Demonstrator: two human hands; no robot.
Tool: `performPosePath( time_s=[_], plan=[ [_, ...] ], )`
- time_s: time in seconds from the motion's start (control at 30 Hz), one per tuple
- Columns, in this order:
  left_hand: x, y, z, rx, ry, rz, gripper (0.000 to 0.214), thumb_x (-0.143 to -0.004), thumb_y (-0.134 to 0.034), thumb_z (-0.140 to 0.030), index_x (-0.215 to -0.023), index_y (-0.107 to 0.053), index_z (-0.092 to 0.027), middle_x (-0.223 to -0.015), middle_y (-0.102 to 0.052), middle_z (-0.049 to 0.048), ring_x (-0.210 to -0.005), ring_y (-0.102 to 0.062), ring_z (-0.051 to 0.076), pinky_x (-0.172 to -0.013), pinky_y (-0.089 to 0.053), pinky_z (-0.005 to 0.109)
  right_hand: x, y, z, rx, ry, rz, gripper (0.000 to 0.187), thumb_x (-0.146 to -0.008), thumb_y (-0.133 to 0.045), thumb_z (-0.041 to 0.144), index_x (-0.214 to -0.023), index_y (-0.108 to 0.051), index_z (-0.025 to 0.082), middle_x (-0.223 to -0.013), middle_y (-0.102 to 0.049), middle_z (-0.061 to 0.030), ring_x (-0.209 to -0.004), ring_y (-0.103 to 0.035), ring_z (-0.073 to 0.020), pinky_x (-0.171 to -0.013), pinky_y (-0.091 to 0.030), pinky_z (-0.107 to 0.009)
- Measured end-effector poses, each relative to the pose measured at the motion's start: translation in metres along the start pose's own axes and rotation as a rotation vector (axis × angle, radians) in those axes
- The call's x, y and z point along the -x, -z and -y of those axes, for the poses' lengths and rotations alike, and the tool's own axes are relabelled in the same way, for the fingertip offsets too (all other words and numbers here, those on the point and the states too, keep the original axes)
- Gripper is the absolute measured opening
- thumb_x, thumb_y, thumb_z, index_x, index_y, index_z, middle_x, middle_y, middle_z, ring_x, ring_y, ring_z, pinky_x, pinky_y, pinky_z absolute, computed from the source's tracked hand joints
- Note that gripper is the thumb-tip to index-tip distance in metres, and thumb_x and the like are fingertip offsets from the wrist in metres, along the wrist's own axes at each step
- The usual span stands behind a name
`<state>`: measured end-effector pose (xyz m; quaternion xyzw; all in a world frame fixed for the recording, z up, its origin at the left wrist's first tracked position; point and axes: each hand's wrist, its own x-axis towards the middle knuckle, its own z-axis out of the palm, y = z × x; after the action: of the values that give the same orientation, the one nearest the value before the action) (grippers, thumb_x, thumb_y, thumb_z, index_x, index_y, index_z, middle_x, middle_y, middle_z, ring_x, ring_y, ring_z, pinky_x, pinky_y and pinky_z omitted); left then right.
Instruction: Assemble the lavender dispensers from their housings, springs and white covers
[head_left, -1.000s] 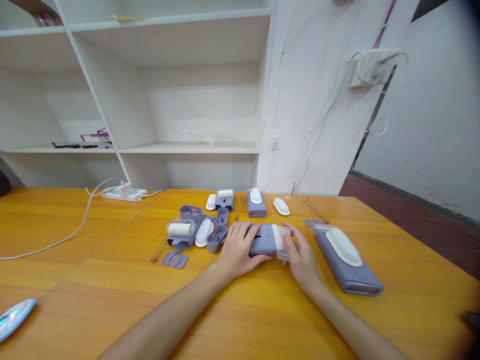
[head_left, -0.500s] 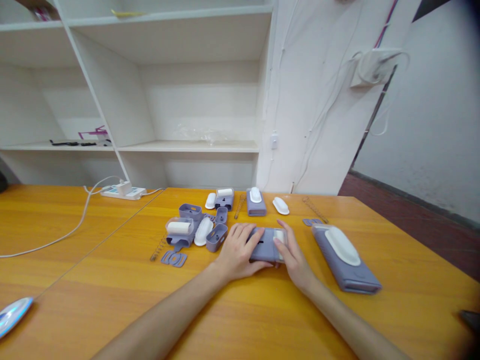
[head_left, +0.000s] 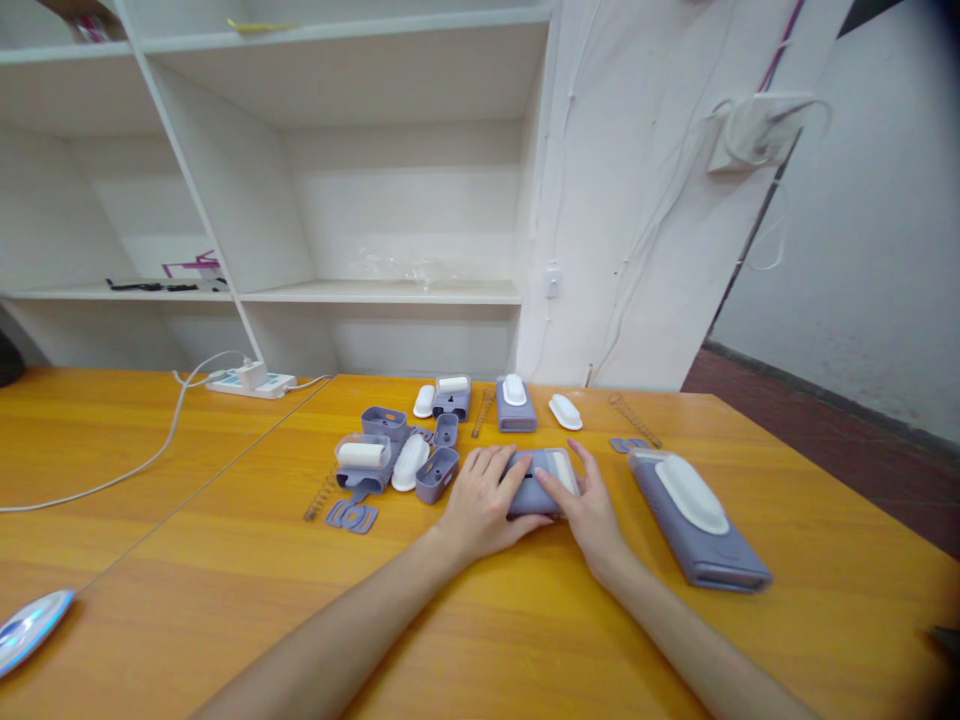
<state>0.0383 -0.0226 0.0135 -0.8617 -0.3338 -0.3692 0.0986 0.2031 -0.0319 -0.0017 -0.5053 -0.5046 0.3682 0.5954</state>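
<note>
A lavender plastic housing [head_left: 541,478] with a white insert at its right end lies flat on the orange table [head_left: 225,560]. My left hand [head_left: 478,500] grips its left side, fingers curled over the top. My right hand [head_left: 586,505] presses on its right end, fingers against the white insert. Left of the hands lies a cluster of small lavender and white parts [head_left: 390,455], among them a clear-cased white roller [head_left: 361,454].
A larger lavender unit with a white oval pad [head_left: 697,515] lies to the right. More small units [head_left: 514,402], white caps [head_left: 564,410] and springs [head_left: 634,418] sit behind. A white power strip [head_left: 251,381] and cable lie far left. White shelves stand behind.
My right hand has slid leftward, pushing the white insert into the lavender housing; the assembly now looks shorter. My left hand stays on the housing's left side.
</note>
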Motion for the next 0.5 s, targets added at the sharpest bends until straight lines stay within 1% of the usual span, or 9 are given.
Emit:
performPosePath(
  time_s=[0.07,0.13,0.2,0.27,0.37,0.43,0.5],
  plan=[
    [0.001,0.001,-0.001,0.011,-0.015,0.013,0.059,-0.078,-0.049,-0.055,-0.124,-0.045,-0.018,-0.125,-0.048,0.0158,-0.113,-0.046,0.030,-0.092,-0.038,0.047,-0.003,0.001,-0.005,-0.028,-0.006,-0.084,0.069,-0.072,-0.060,0.046,-0.131,-0.035,0.020,-0.105,-0.062,-0.0080,-0.085,-0.062,-0.0227,-0.068,-0.053,-0.033],
    [0.002,0.002,-0.003,0.025,-0.044,0.025,0.056,-0.080,-0.049,-0.051,-0.124,-0.044,-0.018,-0.128,-0.045,0.0154,-0.117,-0.044,0.029,-0.094,-0.038,0.046,-0.005,0.005,-0.010,-0.025,0.031,-0.163,0.063,-0.073,-0.058,0.049,-0.126,-0.042,0.019,-0.106,-0.063,-0.0082,-0.082,-0.063,-0.0220,-0.062,-0.053,-0.030],
    [0.002,0.003,-0.004,0.031,-0.026,0.012,0.055,-0.079,-0.050,-0.050,-0.124,-0.043,-0.018,-0.131,-0.043,0.0156,-0.119,-0.042,0.029,-0.095,-0.037,0.046,-0.008,0.008,-0.014,-0.037,0.046,-0.208,0.061,-0.074,-0.055,0.052,-0.124,-0.046,0.018,-0.106,-0.063,-0.0085,-0.078,-0.063,-0.0208,-0.055,-0.052,-0.027],
    [0.002,0.003,-0.004,0.033,0.050,-0.022,0.056,-0.078,-0.053,-0.049,-0.124,-0.042,-0.018,-0.132,-0.041,0.0161,-0.119,-0.041,0.030,-0.096,-0.037,0.048,-0.010,0.010,-0.015,-0.076,0.018,-0.229,0.059,-0.075,-0.052,0.054,-0.122,-0.046,0.018,-0.107,-0.062,-0.0089,-0.074,-0.062,-0.0196,-0.048,-0.050,-0.024],
    [0.000,0.001,-0.002,0.056,0.171,-0.059,0.060,-0.077,-0.055,-0.048,-0.126,-0.039,-0.019,-0.129,-0.043,0.0164,-0.119,-0.042,0.030,-0.095,-0.038,0.050,-0.012,0.013,-0.013,-0.136,-0.042,-0.241,0.058,-0.076,-0.052,0.053,-0.123,-0.046,0.019,-0.112,-0.060,-0.0087,-0.073,-0.062,-0.0187,-0.043,-0.049,-0.023],
    [0.000,0.000,0.000,0.085,0.188,-0.035,0.063,-0.075,-0.057,-0.049,-0.127,-0.038,-0.019,-0.128,-0.044,0.0159,-0.119,-0.042,0.031,-0.096,-0.037,0.051,-0.013,0.014,-0.013,-0.129,-0.065,-0.241,0.059,-0.074,-0.054,0.052,-0.123,-0.047,0.019,-0.113,-0.060,-0.0088,-0.072,-0.062,-0.0186,-0.041,-0.048,-0.022],
    [0.000,-0.001,0.002,0.121,0.148,0.035,0.067,-0.072,-0.059,-0.050,-0.128,-0.037,-0.020,-0.129,-0.043,0.0152,-0.120,-0.041,0.030,-0.098,-0.034,0.051,-0.014,0.014,-0.013,-0.083,-0.074,-0.229,0.060,-0.073,-0.055,0.051,-0.122,-0.050,0.018,-0.112,-0.061,-0.0089,-0.066,-0.061,-0.0181,-0.037,-0.046,-0.023]
  ],
)
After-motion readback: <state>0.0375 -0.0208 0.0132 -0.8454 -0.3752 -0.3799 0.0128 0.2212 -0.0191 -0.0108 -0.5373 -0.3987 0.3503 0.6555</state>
